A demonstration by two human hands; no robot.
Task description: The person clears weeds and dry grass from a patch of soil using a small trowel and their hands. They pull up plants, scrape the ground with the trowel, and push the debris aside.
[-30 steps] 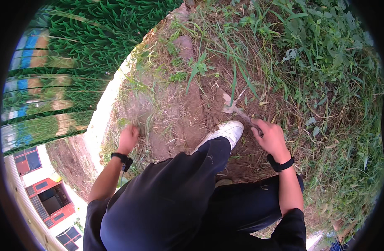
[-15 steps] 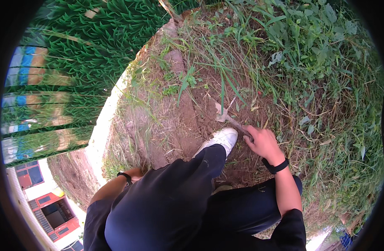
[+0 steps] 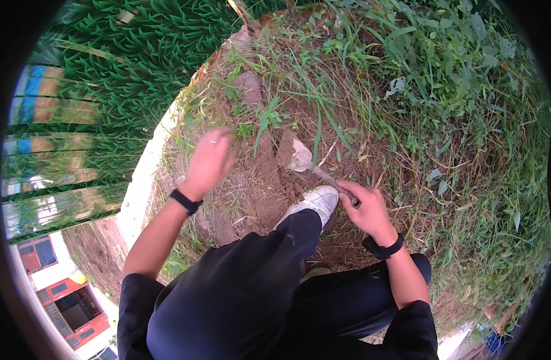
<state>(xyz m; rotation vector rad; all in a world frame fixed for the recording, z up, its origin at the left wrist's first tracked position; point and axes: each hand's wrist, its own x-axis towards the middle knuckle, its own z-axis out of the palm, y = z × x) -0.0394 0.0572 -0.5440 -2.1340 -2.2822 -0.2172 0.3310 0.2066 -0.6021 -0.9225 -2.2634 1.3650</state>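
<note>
My right hand (image 3: 368,207) grips the handle of a hand trowel (image 3: 300,158) just past the toe of a white shoe (image 3: 320,201). The trowel's broad, pale, soil-marked blade points to the upper left, against loose brown soil (image 3: 266,165). Above the ground on the left, my left hand (image 3: 210,161) is raised, a ring on one finger. Its fingers are slightly blurred and loosely bent, with nothing visible in them. Short green weeds (image 3: 270,117) grow just beyond the blade, and a thin pale twig (image 3: 328,153) lies beside it.
Dense weeds and grass (image 3: 455,90) spread over the right and far side. A fence covered with a green leaf print (image 3: 137,66) runs along the left, with a pale ledge (image 3: 149,162) at its foot. A building with red-framed openings (image 3: 77,306) stands at lower left.
My left hand has risen from beside my left knee and moved forward over the soil. The trowel has turned so its blade face shows more, shifting slightly left.
</note>
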